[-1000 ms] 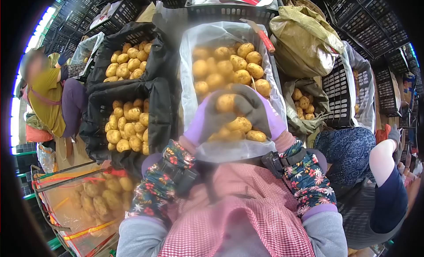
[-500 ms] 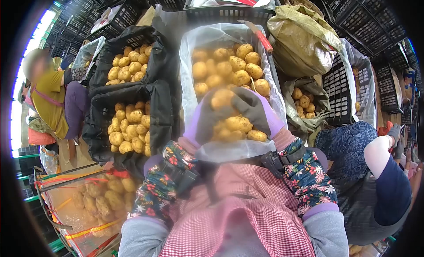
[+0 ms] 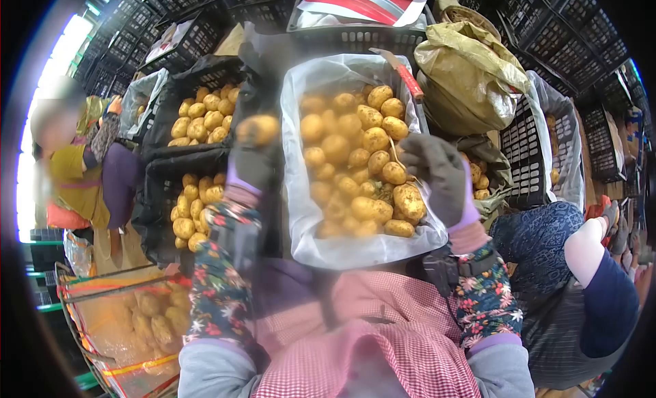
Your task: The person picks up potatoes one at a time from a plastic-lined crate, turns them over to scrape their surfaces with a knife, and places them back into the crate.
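Observation:
My left hand (image 3: 251, 162), in a grey and purple glove, is raised over the black-lined crates at the left and grips a yellow potato (image 3: 257, 129); it is blurred by motion. My right hand (image 3: 437, 176), gloved the same way, rests with spread fingers at the right edge of the clear-lined crate (image 3: 298, 213) full of potatoes (image 3: 355, 158). Its fingertips touch a potato there, but I cannot tell whether it grips one.
Two black-lined crates of potatoes (image 3: 205, 117) (image 3: 195, 206) stand at the left. A red-handled knife (image 3: 403, 70) lies on the crate's far rim. A sack (image 3: 471, 76), empty black crates (image 3: 540, 145), and seated people at left (image 3: 82, 172) and right (image 3: 581, 275) surround me.
My left hand has swung left out of the clear-lined crate with a potato. My right hand has shifted to the crate's right edge and let go of that potato.

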Tool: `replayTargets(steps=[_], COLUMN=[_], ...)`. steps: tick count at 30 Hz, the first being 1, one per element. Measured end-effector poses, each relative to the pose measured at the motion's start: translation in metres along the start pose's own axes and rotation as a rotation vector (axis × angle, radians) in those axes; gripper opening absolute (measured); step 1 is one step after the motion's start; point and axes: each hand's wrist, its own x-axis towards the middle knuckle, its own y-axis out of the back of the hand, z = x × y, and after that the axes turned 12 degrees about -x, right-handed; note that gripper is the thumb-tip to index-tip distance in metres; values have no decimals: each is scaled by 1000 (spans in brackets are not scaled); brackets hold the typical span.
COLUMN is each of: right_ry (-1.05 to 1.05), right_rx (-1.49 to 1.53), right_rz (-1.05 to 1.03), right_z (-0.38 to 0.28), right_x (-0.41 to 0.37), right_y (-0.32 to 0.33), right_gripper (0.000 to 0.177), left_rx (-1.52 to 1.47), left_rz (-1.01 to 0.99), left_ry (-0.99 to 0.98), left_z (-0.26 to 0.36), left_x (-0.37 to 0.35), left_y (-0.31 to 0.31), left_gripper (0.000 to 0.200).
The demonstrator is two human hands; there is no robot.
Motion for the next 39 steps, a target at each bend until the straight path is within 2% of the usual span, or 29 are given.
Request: replayTargets(steps=[2,3,4,7,9,11,14,17,19,20,22,25,27,29,30,31,32,34,35,37,38,39], right_ry=[101,137,161,154,184,144,97,59,34,42,86,116,89,91,123,158,191,331,398,507,309,242], right_rx=[23,39,64,170,101,69,71,87,111,114,168,148,63,-102,-236,-372,-489,-585,-632,-700,-584,-516], right_rz=[89,132,173,252,201,170,128,84,43,48,39,14,-7,-67,-99,-125,-193,-297,-352,-260,-332,-360], right_z=[-11,-19,-26,-34,-33,-35,-34,-33,-34,-31,-25,-12,-11,-8,2,10,15,17,20,40,46,47], right_x=[1,1,0,3,2,-1,-3,-8,-10,-10,-9,-4,-5,-4,1,4,4,-4,-6,-2,1,2], right_y=[17,22,25,22,21,16,14,8,7,8,13,11,4,-3,-7,-10,-13,-24,-28,-30,-29,-32], right_gripper=[40,41,40,37,36,35,35,35,34,33,32,31,30,32,34,36,49,60,65,77,77,76], left_rx=[350,-94,-577,180,529,1153,1247,1276,1046,785,141,-759,-906,-884,-437,-170,102,280,175,-27,166,364], left_rz=[-100,25,236,-204,-308,-322,-100,-200,-145,-97,-195,-191,-441,-338,-365,-399,-395,-424,-405,-364,-372,-374], left_ry=[-347,-120,23,-134,-106,-46,48,115,135,196,318,617,595,560,309,142,-25,-196,-161,-87,-277,-464], left_z=[-19,-4,12,-6,-64,-84,-96,-102,-83,-70,-40,18,16,47,46,47,49,59,56,48,41,35], left_x=[44,48,52,73,91,96,83,82,74,72,56,19,2,-30,-45,-56,-68,-79,-81,-84,-81,-75], left_y=[79,65,49,-24,-71,-128,-180,-179,-179,-177,-170,-164,-134,-144,-141,-140,-139,-144,-146,-149,-145,-141], left_gripper=[36,35,35,37,45,58,69,72,62,60,51,43,41,40,41,44,47,54,56,60,57,54])
